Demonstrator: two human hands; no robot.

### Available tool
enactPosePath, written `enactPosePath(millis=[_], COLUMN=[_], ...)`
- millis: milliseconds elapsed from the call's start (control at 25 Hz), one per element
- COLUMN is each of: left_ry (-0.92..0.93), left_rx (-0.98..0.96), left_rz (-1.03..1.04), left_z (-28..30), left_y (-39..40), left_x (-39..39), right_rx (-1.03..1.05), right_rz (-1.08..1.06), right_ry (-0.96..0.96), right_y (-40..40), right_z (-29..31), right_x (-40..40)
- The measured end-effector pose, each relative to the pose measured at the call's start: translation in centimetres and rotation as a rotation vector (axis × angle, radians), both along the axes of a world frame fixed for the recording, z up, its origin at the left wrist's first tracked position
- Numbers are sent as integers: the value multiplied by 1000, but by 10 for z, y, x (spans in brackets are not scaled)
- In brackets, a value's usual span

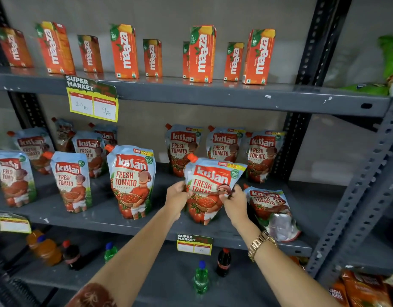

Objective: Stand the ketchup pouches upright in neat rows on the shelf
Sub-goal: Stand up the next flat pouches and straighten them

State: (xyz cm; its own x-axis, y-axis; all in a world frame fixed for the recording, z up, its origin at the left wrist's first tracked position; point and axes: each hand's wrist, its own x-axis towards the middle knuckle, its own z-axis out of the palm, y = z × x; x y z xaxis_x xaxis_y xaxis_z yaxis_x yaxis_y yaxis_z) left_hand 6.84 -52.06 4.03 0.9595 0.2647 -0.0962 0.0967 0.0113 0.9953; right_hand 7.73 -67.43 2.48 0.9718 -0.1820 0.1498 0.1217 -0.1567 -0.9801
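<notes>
Both hands hold one ketchup pouch (210, 185) upright near the front of the middle grey shelf (115, 220). My left hand (176, 197) grips its left edge and my right hand (234, 202) its right edge. To the right, another pouch (271, 210) lies flat on its back. Left of the held one, three pouches stand in a front row, the nearest being (132, 180). Several more stand behind, including three at the back right (224, 144).
Orange juice cartons (202, 54) line the shelf above, with a yellow price tag (93, 100) hanging from its edge. Small drink bottles (201, 276) stand on the shelf below. A slotted upright post (357, 193) borders the right side.
</notes>
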Motion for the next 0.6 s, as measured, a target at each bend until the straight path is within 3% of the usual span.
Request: enactPosePath(millis=[280,480,600], left_ry=[36,-135,-193], left_rx=[70,198,277], left_rz=[44,331,327], left_z=[-9,-2,3], left_y=[5,-9,-22], left_x=[-4,-18,-22], right_rx=[-52,-82,-99], right_rz=[43,-220,-328], right_ry=[7,-99,-133], right_y=[2,-13,-34], right_z=[0,9,18], right_x=[4,-5,-6])
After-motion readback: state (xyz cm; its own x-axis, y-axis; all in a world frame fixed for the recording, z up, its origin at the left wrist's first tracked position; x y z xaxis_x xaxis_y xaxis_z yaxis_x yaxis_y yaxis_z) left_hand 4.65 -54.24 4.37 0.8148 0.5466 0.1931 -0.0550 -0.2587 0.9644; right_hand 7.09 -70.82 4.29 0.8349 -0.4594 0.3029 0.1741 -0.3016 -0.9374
